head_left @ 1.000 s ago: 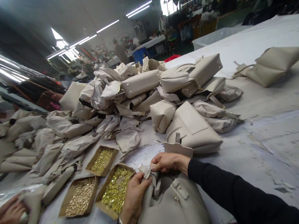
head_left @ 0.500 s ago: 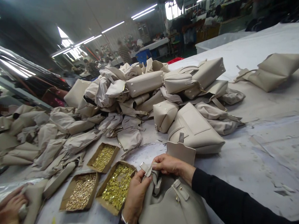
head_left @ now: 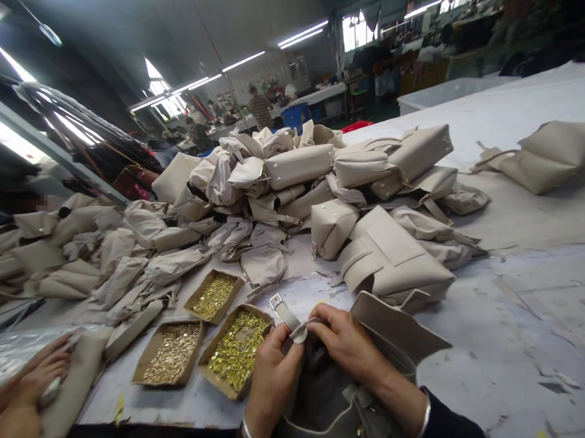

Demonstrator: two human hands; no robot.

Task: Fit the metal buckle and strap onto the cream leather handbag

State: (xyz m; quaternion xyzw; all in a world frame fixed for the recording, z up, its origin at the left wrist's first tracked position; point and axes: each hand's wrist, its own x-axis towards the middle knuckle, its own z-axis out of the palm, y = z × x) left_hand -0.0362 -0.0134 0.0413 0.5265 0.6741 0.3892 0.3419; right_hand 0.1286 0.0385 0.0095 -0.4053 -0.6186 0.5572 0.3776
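My left hand (head_left: 270, 377) and my right hand (head_left: 351, 346) both pinch a beige strap (head_left: 288, 317) with a metal buckle at its tip. The strap belongs to a beige leather handbag (head_left: 339, 409) that rests against me at the table's near edge, its flap (head_left: 398, 323) lifted behind my right hand. Just left of my left hand lies an open cardboard box of gold metal fittings (head_left: 236, 348).
Two more boxes of fittings (head_left: 171, 352) (head_left: 213, 295) lie to the left. A large heap of beige bags (head_left: 325, 181) covers the table's middle and left; one bag (head_left: 552, 154) sits far right. Another person's hand (head_left: 41, 378) presses a bag at bottom left.
The bag's flap has come up and open behind my right hand, and the buckled strap now sticks out straighter between my fingers. The camera has tilted slightly down and left.
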